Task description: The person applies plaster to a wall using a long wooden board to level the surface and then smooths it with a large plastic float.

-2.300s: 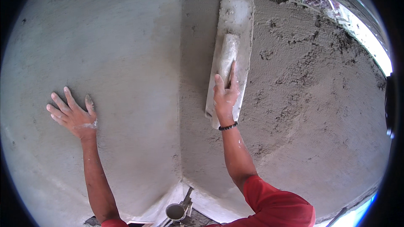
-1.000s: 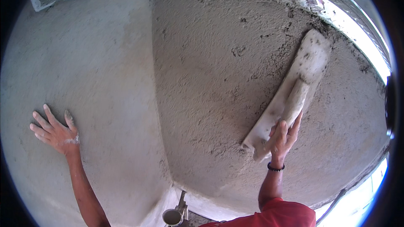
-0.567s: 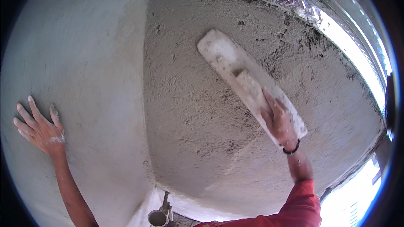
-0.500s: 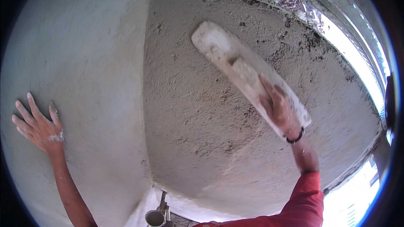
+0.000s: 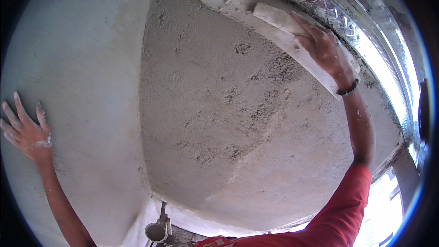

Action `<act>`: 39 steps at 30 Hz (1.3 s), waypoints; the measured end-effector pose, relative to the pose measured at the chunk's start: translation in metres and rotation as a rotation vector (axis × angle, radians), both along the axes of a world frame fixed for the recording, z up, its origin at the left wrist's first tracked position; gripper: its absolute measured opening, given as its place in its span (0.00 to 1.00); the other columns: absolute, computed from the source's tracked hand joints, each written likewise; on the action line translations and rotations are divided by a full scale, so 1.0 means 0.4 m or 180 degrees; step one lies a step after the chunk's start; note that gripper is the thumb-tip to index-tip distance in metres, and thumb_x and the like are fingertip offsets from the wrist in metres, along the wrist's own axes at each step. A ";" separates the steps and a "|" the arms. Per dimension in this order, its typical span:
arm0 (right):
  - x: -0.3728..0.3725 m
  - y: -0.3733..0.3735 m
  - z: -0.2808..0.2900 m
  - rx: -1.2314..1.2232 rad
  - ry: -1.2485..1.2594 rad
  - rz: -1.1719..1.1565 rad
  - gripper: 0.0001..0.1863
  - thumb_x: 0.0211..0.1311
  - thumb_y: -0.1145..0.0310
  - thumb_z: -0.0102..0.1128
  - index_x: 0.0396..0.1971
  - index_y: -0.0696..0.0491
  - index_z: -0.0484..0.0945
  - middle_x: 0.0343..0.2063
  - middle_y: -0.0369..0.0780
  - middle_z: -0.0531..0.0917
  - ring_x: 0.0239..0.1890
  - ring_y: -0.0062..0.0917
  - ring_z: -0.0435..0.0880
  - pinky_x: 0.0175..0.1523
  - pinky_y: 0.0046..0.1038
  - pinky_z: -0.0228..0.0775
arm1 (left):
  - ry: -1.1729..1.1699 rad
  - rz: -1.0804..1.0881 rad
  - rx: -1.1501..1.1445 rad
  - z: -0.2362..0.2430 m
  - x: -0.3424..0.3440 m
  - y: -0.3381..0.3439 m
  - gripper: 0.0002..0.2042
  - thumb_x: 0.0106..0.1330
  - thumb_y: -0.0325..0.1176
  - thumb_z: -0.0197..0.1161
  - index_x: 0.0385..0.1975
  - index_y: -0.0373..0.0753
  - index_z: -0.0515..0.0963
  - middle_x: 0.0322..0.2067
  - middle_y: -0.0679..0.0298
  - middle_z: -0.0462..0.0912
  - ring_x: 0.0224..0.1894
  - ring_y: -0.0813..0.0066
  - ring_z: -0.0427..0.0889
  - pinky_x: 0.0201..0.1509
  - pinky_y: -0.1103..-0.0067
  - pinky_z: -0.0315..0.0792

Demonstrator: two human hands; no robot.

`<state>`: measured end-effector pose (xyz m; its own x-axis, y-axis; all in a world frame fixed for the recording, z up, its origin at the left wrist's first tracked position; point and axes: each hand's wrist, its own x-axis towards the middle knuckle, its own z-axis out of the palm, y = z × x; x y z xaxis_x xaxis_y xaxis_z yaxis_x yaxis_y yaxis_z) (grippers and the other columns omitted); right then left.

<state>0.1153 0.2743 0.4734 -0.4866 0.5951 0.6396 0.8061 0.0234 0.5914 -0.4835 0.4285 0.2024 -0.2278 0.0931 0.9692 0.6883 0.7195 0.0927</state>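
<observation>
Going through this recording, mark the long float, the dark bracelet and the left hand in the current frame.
Long float [image 5: 278, 19]: head view, on its handle.
Dark bracelet [image 5: 349, 90]: head view, on its band.
Left hand [image 5: 28, 136]: head view, on its back.

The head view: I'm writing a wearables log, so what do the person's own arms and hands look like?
Both hands are gloveless. The right arm wears a red sleeve ending near the elbow, and a dark beaded bracelet circles that wrist; pale specks dot the right forearm. The left hand has a whitish smear near the wrist; no sleeve shows on that arm.
</observation>
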 end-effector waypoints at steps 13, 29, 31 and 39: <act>0.266 -0.366 -0.011 0.0198 0.0601 -0.0843 0.31 0.59 0.61 0.62 0.64 0.42 0.66 0.53 0.46 0.78 0.51 0.41 0.80 0.56 0.37 0.71 | 0.0466 -0.0363 0.0135 0.016 -0.034 0.002 0.28 0.70 0.52 0.51 0.64 0.42 0.64 0.60 0.57 0.72 0.62 0.60 0.70 0.61 0.70 0.66; 0.229 -0.496 -0.012 0.0341 0.0232 -0.0635 0.31 0.58 0.64 0.63 0.62 0.51 0.68 0.46 0.48 0.82 0.40 0.35 0.84 0.45 0.33 0.74 | 0.0000 -0.0211 -0.0187 0.027 0.002 -0.008 0.31 0.71 0.53 0.47 0.68 0.42 0.57 0.62 0.55 0.68 0.63 0.58 0.68 0.63 0.70 0.64; 0.186 -0.478 0.017 0.0181 0.0584 -0.0706 0.31 0.59 0.62 0.62 0.63 0.51 0.67 0.48 0.48 0.81 0.43 0.35 0.84 0.48 0.32 0.74 | 0.0179 -0.0398 -0.0066 0.047 0.022 -0.029 0.30 0.70 0.51 0.50 0.68 0.44 0.56 0.61 0.55 0.69 0.63 0.59 0.69 0.63 0.70 0.64; 0.098 -0.356 0.063 -0.0036 0.0713 -0.0530 0.31 0.62 0.59 0.60 0.64 0.47 0.66 0.38 0.46 0.86 0.34 0.29 0.85 0.45 0.30 0.74 | 0.0388 -0.0552 0.0106 0.050 0.013 -0.034 0.30 0.69 0.47 0.54 0.69 0.48 0.56 0.59 0.54 0.72 0.62 0.58 0.70 0.65 0.67 0.63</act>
